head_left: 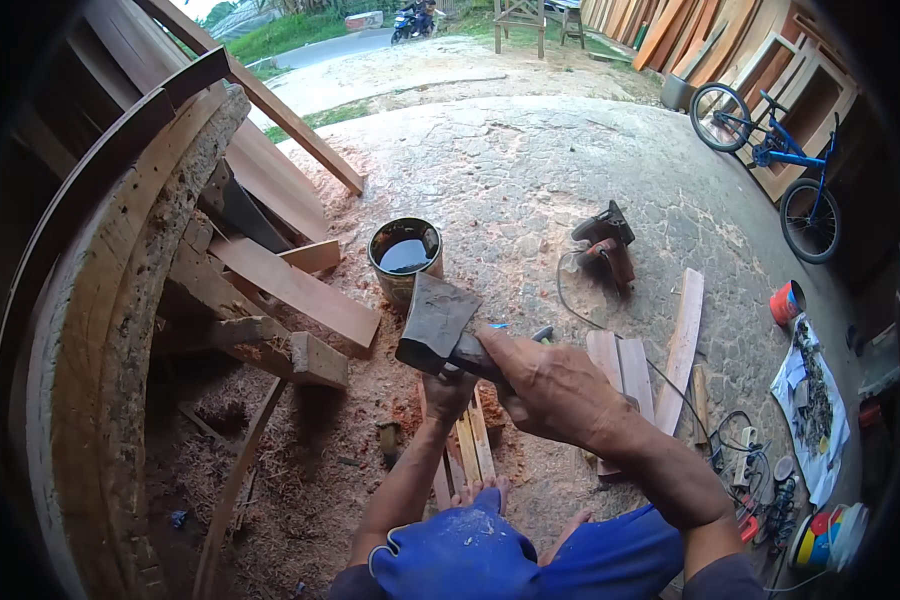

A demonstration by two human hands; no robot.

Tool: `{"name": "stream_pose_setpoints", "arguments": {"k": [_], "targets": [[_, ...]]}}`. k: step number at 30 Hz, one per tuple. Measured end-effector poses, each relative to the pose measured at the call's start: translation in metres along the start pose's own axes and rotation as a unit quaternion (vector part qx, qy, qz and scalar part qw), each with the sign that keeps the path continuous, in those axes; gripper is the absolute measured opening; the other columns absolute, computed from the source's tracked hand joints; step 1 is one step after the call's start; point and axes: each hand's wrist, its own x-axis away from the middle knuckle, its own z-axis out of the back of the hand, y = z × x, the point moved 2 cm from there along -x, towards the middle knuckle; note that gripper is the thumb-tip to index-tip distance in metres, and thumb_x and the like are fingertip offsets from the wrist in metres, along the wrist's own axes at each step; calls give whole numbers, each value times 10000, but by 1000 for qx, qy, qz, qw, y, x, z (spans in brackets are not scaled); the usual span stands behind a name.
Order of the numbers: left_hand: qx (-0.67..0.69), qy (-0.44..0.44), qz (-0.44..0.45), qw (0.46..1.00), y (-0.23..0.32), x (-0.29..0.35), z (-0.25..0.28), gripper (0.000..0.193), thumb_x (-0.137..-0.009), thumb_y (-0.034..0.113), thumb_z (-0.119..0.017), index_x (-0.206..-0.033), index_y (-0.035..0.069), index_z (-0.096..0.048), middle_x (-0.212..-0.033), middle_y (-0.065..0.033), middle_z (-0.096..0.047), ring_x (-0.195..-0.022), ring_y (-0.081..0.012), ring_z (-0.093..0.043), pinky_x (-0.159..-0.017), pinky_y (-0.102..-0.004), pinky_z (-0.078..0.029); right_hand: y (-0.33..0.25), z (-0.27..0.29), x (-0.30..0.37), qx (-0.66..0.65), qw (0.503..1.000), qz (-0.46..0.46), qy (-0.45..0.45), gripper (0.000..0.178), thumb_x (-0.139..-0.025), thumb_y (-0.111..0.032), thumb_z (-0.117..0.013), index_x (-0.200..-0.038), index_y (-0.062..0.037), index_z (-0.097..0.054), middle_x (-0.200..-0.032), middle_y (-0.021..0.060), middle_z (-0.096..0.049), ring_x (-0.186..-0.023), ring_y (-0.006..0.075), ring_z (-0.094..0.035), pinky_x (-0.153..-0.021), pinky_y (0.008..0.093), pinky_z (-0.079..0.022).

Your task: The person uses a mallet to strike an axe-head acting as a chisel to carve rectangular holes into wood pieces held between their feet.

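In my right hand (555, 385) is a hatchet (438, 315), gripped by its handle close to the head. The broad grey head is raised over my left hand (448, 392). The left hand is closed under it, partly covered by the hatchet, and what it holds is hidden. Just below the left hand lie narrow strips of light wood (475, 445), between my bare feet. A round metal can (406, 250) with dark liquid in it stands just beyond the hatchet head.
To the left rises a heavy wooden bench (90, 330) with boards leaning by it. A power tool (608, 245) with a cord lies on the shavings-strewn floor. Planks (682, 345) rest at the right, near cables and a power strip (745, 455). Farther off lies a blue bicycle (785, 150).
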Motion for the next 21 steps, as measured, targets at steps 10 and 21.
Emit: {"name": "stream_pose_setpoints", "arguments": {"k": [10,21], "targets": [[-125,-46,-110,985,54,44,-12,175,-833,131,-779,-910,24,-663,-867,-55,-699,-791,-143,-670,-705,-329,-542,36,-62,37,-52,989,-115,-83,271,-878,-79,-586,-1130,-48,-491,-912,254,-677,-868,464,-676,-733,548,-530],[-41,4,-26,999,41,-6,-7,217,-882,83,-747,-744,71,-581,-647,36,-577,-612,-33,-544,-572,-237,-458,57,-98,138,-323,901,-286,43,525,-860,-156,-742,-1320,-6,-537,-882,85,-652,-829,207,-637,-803,357,-515]]}}
